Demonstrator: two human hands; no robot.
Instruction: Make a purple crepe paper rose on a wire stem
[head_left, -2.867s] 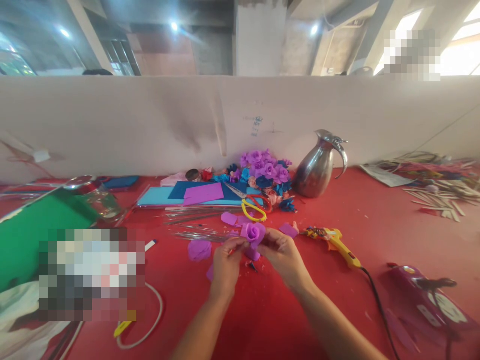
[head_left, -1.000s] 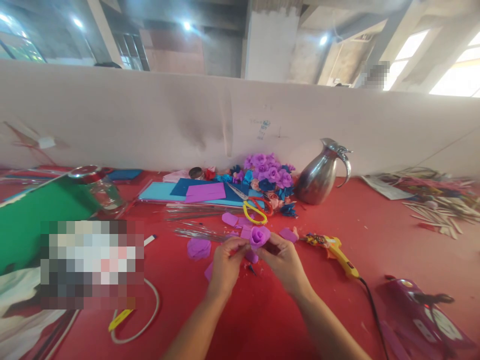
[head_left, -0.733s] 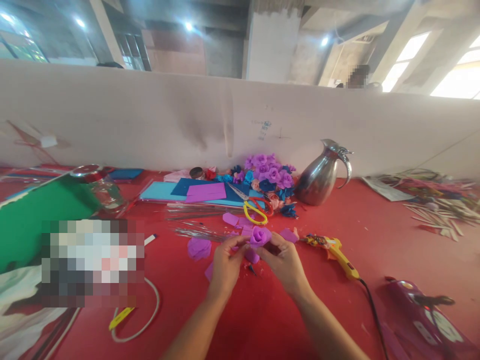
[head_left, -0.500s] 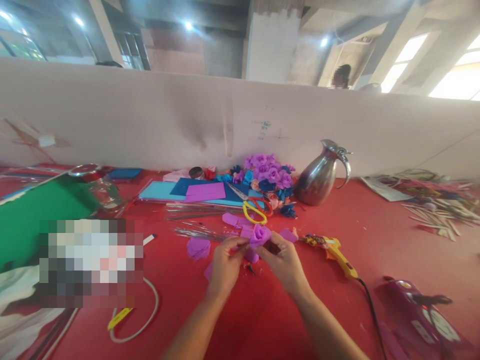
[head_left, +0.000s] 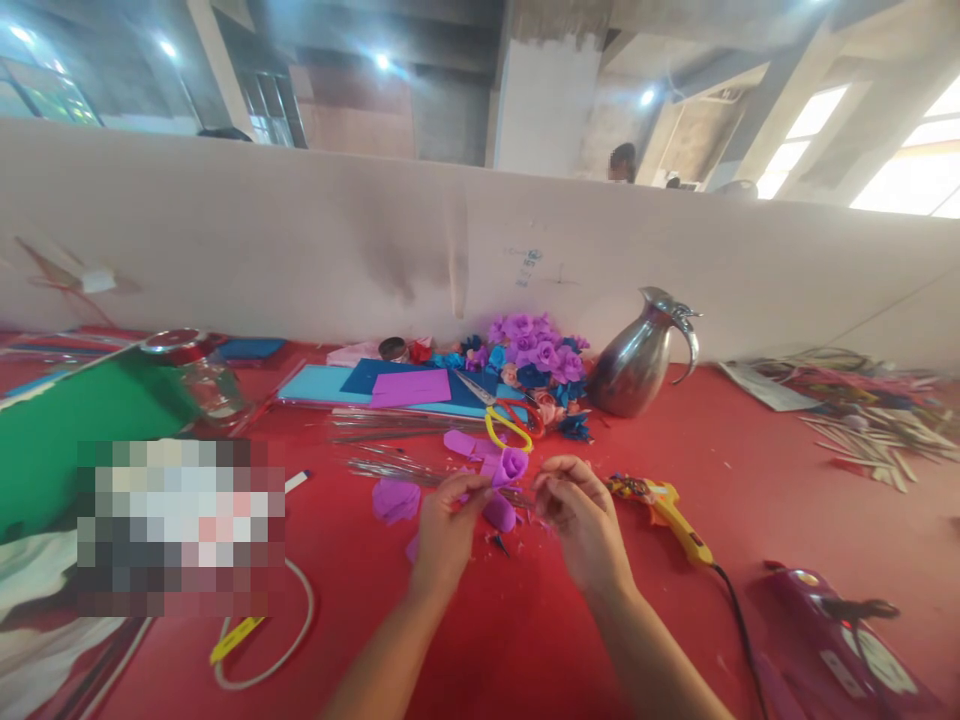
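Between the thumb and fingers of my left hand (head_left: 448, 520) is a purple paper rose (head_left: 511, 466), its rolled bloom tipped to the right. My right hand (head_left: 576, 503) is just right of the rose and apart from it; its fingers are loosely curled and I see nothing in them. Below and between the hands lies a purple paper petal (head_left: 499, 513). A stack of cut purple petals (head_left: 396, 499) rests left of my left hand. Scissors (head_left: 507, 420) with yellow and red handles lie beyond the rose. To the right of my right hand is a yellow glue gun (head_left: 679, 525).
Finished paper flowers (head_left: 536, 345) are heaped by the wall, beside a steel jug (head_left: 636, 355). Thin wires (head_left: 397, 466) and coloured paper sheets (head_left: 411, 387) lie behind my hands. A purple power strip (head_left: 840, 625) is at right, a glass jar (head_left: 202, 375) at left.
My right hand has let go of the purple rose and moved slightly right. The rose, still in my left hand, has shifted a little left. Beyond the wall, a person's head has moved left.
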